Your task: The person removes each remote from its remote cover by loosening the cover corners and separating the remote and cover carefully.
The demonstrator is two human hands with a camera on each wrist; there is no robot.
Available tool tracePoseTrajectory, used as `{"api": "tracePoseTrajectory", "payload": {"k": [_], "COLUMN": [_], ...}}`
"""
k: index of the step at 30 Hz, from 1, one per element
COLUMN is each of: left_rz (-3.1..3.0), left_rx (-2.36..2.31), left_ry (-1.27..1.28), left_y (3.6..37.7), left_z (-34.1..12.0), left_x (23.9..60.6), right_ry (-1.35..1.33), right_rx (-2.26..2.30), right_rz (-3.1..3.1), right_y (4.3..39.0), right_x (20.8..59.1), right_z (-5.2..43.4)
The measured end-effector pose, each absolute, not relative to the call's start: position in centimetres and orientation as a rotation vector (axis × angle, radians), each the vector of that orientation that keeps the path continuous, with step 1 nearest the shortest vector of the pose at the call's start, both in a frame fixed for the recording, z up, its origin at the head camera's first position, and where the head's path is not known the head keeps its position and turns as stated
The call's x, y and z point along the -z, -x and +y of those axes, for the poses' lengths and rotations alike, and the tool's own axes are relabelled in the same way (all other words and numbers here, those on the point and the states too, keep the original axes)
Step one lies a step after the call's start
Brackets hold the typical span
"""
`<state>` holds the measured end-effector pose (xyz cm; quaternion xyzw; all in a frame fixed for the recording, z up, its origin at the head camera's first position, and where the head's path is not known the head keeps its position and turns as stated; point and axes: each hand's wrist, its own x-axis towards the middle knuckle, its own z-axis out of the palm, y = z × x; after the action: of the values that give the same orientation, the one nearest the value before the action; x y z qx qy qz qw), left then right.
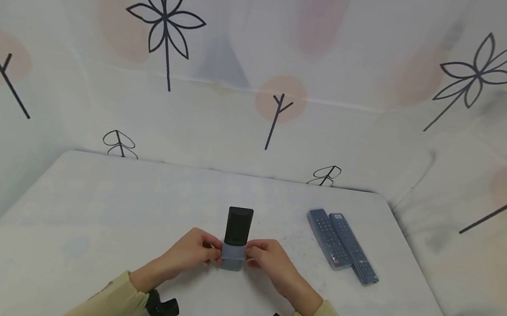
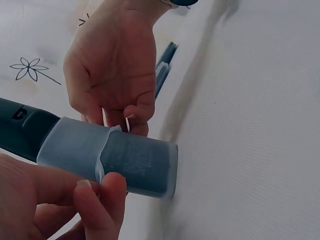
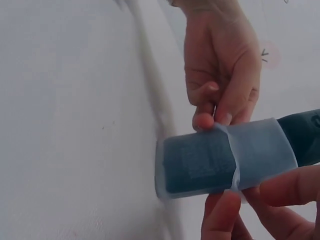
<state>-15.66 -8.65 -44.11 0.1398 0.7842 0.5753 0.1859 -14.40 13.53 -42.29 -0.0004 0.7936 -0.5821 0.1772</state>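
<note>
Black oblong handset (image 1: 238, 225) with rounded corners is held upright lengthwise, its far part bare and its near part covered by a translucent pale plastic sleeve (image 1: 233, 257). A crumpled ridge is formed across the middle of the sleeve, and faint lettering is seen through it. That ridge is pinched at its left side between the fingers of the left hand (image 1: 190, 251) and at its right side by the right hand (image 1: 273, 262). The handset is placed near the middle of the white tabletop (image 1: 132, 201), well apart from the left, right and far edges. Broad room is given on the left; on the far side, a patterned white fabric backdrop (image 1: 218, 132) is met at the edge. On the right, movement is limited by two slim dark remote controls with rows of buttons, a left one (image 1: 329, 238) and a right one (image 1: 354, 250), laid slanting close together.
</note>
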Motion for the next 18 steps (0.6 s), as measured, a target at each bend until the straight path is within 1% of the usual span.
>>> {"api": "tracePoseTrajectory", "payload": {"k": [6, 11, 18], "left_rz": [2.281, 2.309, 2.340], "left_rx": [-1.620, -1.621, -1.604], "left_ry": [-0.390, -0.384, -0.396], "left_y": [15.50, 15.33, 15.15], "left_z": [-8.43, -8.26, -8.22], "left_x": [43.98, 44.01, 44.04], "right_ry": [-0.042, -0.027, 0.086], "right_rx": [1.729, 1.757, 1.703], "right_rz": [2.200, 2.171, 2.156], "right_y": [14.57, 14.39, 14.32], "right_x": [42.61, 42.34, 42.07], "right_z": [13.34, 13.23, 13.57]}}
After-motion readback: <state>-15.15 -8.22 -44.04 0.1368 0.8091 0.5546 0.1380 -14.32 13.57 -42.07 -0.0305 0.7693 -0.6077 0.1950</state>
